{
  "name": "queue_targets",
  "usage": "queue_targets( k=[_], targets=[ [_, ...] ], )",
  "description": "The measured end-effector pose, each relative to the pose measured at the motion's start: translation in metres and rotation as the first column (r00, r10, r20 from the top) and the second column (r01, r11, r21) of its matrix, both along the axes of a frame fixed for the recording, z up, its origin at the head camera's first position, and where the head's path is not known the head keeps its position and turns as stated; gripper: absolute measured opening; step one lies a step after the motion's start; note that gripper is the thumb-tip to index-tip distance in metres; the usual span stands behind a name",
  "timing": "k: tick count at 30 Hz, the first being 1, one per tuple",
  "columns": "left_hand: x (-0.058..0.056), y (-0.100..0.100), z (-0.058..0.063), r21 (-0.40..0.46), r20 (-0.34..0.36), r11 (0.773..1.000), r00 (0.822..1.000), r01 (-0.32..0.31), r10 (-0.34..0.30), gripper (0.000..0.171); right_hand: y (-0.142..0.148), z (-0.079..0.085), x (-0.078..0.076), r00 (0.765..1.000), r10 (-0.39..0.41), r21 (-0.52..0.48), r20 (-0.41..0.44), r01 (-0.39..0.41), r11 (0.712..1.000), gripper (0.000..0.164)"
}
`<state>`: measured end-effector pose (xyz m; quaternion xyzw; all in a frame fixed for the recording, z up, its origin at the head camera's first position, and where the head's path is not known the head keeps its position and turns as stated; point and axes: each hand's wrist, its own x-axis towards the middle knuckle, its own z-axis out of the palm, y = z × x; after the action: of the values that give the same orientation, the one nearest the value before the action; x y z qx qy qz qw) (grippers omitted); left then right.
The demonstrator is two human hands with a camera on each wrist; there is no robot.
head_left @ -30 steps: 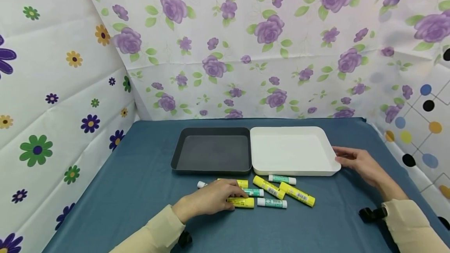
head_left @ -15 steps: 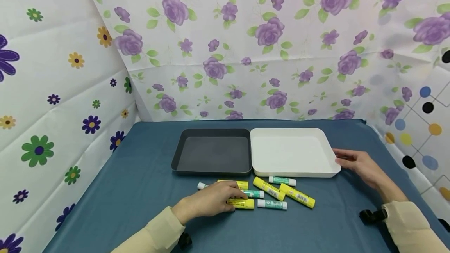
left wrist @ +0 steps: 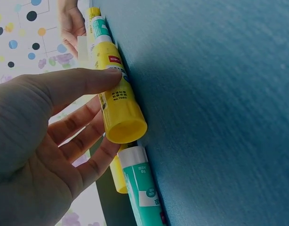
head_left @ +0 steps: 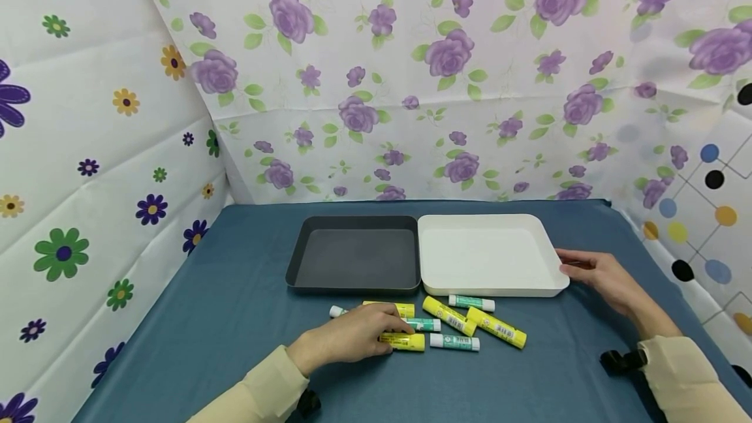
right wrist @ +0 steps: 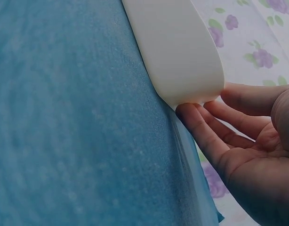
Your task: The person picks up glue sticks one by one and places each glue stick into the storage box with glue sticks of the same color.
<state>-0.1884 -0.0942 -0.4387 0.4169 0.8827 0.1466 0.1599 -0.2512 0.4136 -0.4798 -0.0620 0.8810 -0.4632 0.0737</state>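
In the head view my left hand (head_left: 358, 333) is over a loose group of glue sticks. Its thumb and fingers grip a yellow glue stick (left wrist: 117, 101), with the thumb across the label in the left wrist view. Close by lie green-and-white glue sticks (head_left: 455, 342) and more yellow glue sticks (head_left: 497, 327); my hand partly covers some of them. My right hand (head_left: 605, 279) holds the right side of a white tray (head_left: 487, 253). In the right wrist view, its thumb and fingertips meet the tray wall (right wrist: 187, 61) near the corner.
A dark grey tray (head_left: 358, 256) stands directly left of the white one, their edges meeting. Both sit on a blue tablecloth (head_left: 487, 384). Flower-patterned sheets (head_left: 405, 77) rise behind the table and at its left; a dotted sheet (head_left: 705, 240) hangs at the right.
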Motion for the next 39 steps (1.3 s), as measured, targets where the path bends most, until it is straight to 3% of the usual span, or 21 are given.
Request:
queue_targets(
  k=[17,30,39],
  targets=[
    [0.0,-0.001,0.003,0.031,-0.007,0.999,0.999,0.036,-0.036,0.042,-0.003,0.001,-0.001,1.0,-0.01,0.013,0.018,0.01,1.0,0.065],
    [-0.009,-0.005,0.016,0.17,0.053,0.985,0.998,-0.035,0.027,0.043,-0.001,0.0,0.0,1.0,-0.007,0.017,0.007,0.007,1.0,0.065],
    [-0.023,-0.011,0.033,0.245,0.076,0.966,0.995,-0.082,0.065,0.043,-0.002,0.001,0.001,1.0,-0.013,0.019,0.012,0.013,1.0,0.068]
  ],
)
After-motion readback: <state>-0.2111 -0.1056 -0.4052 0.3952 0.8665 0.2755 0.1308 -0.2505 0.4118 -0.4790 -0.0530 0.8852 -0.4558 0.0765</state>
